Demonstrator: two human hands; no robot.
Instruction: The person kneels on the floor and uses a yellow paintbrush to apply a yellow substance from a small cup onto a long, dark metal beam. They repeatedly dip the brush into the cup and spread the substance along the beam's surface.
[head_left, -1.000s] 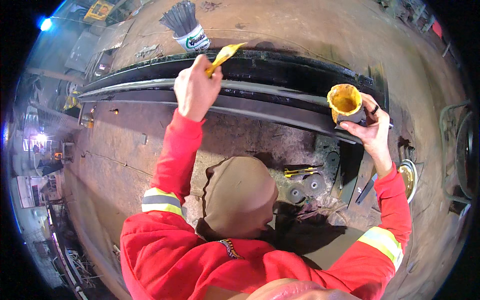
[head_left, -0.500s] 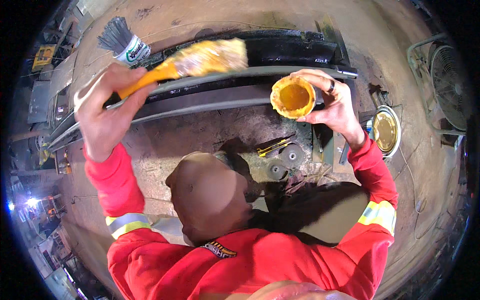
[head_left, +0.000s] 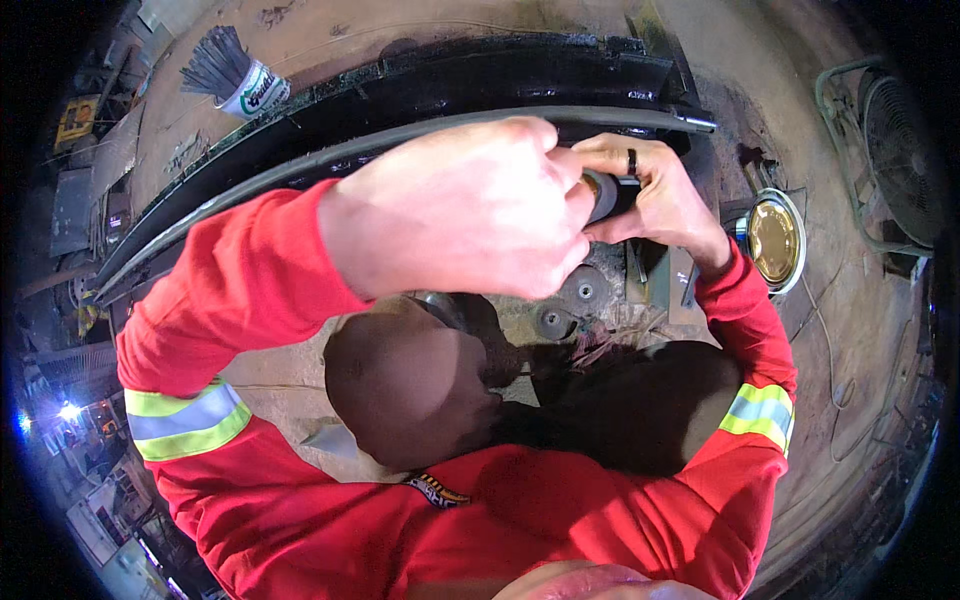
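Observation:
My left hand (head_left: 470,210) is closed, its back turned up, with the fingers at the mouth of a dark round cup-shaped piece (head_left: 603,196). A yellow-handled brush, seen in that hand half a second ago, is hidden behind the knuckles and fingers. My right hand (head_left: 665,200) grips the cup-shaped piece from the right, thumb below and fingers above, a dark ring on one finger. Only a bit of the piece's dark side and brownish-yellow rim shows between the hands. Both hands are in front of a long dark steel bar (head_left: 290,190).
Beyond the bar lies a black beam (head_left: 450,95). A white tub of dark rods (head_left: 262,90) stands at the far left. To the right are an open tin of golden stuff (head_left: 776,240) and a floor fan (head_left: 900,160). Grinding discs (head_left: 585,285) lie nearer me.
My left hand has swung right and nearer the camera, from the left side to the cup-shaped piece. The brush has gone out of sight. The piece has turned, showing its side.

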